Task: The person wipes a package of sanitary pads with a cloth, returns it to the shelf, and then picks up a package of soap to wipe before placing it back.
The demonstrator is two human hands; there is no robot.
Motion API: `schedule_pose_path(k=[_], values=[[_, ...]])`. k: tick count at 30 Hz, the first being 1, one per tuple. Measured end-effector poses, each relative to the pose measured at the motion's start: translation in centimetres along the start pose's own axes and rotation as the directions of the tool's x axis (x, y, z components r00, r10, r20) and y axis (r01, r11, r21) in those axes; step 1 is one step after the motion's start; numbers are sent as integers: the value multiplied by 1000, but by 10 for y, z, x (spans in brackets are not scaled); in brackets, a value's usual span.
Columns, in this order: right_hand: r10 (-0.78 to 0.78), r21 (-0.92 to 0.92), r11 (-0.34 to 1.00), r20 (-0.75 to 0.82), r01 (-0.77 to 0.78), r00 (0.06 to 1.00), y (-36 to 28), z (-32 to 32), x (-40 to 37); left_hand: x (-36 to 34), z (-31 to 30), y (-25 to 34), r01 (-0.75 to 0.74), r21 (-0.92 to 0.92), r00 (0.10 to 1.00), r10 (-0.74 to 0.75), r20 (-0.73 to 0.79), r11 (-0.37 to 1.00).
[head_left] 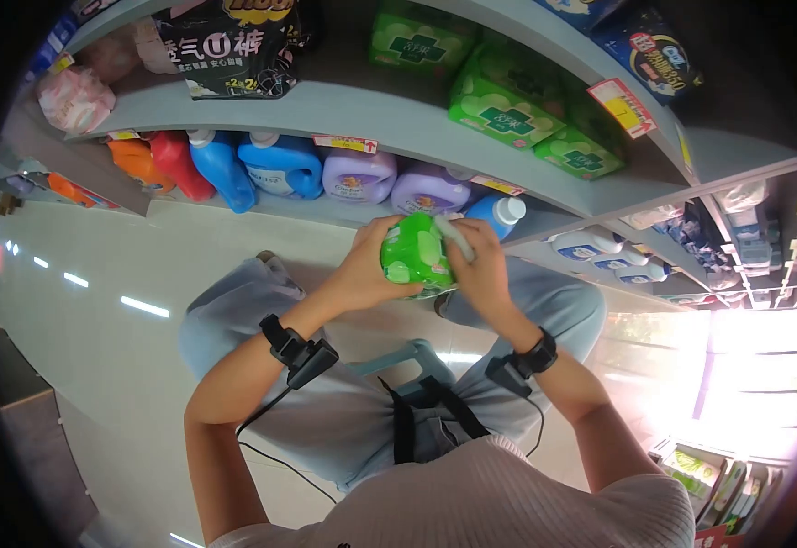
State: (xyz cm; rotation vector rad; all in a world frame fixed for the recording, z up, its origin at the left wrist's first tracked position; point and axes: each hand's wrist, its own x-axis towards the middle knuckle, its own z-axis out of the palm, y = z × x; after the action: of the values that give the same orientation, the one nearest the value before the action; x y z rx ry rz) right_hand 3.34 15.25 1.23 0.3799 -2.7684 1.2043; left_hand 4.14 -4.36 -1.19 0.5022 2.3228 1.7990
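Observation:
In front of the lower shelf, my left hand [366,269] grips a green plastic-wrapped package [412,248] from its left side. The package has pale round spots and looks like the green packs on the shelf. At its right edge, my right hand [480,265] is closed on a whitish cloth [454,237], which lies against the package. Part of the cloth is hidden behind the fingers. Both hands are above the floor, between my bent knees.
Green packs [508,105] and a black bag [229,55] stand on the upper shelf. Below are blue bottles [279,166], purple bottles [360,176] and a red bottle [179,166]. Price tags [622,107] jut from the shelf edge. A grey-blue stool [398,359] is beneath me.

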Motion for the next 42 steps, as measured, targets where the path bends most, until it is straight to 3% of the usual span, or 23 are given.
schedule_pose_path(k=[2,4,8,10,14,16,18,22,26,30,32,34,35,37,38,40,42], values=[[-209,2,978,-79,210,975,-34,1,-9,-5,3,3,-6,-30,1000,5,-26,1000],[-237,-16,971,-91,237,967,-57,0,-14,-7,6,10,-45,-34,993,41,-113,998],[-365,-81,930,-111,358,924,-65,-12,-16,-4,5,23,-97,-24,985,93,-143,995],[-457,-163,883,-82,440,886,-60,-26,-16,-1,4,24,-224,-7,962,220,-163,974],[-359,-282,908,-140,311,923,-15,-49,-16,2,-2,27,-233,69,965,239,-108,970],[-106,-99,991,-235,85,966,0,-53,-15,3,-4,23,-244,119,962,256,-94,962],[-92,-117,991,-214,68,973,2,-54,-16,2,-2,20,-216,66,971,222,-89,974],[-269,-135,959,-167,249,949,-39,-33,-18,2,6,13,-146,-102,986,136,-100,984],[-351,-53,936,-109,347,930,-81,-15,-26,2,5,4,-143,-88,986,135,-97,986],[-472,-111,878,-47,465,880,-70,-19,-28,-2,-2,9,-135,-117,980,116,-160,984],[-498,-259,844,-50,470,866,-48,-24,-27,-3,-5,15,-93,-121,976,66,-206,988],[-463,-314,852,-78,419,883,-26,-33,-20,1,-9,19,37,-430,985,-106,-138,902],[-421,-367,860,-116,355,900,-19,-35,-17,0,-9,21,33,-432,983,-107,-147,901],[-400,-364,877,-187,316,897,-17,-34,-12,-2,-8,25,155,-721,967,-253,-29,675],[-375,-356,894,-262,272,889,-17,-33,-10,-2,-7,25,151,-722,968,-250,-33,676],[-362,-352,901,-293,253,885,-30,-25,-9,-1,-3,21,238,-840,945,-317,83,488],[-365,-392,891,-322,228,874,-36,-17,-6,3,-3,12,272,-846,939,-318,129,459]])
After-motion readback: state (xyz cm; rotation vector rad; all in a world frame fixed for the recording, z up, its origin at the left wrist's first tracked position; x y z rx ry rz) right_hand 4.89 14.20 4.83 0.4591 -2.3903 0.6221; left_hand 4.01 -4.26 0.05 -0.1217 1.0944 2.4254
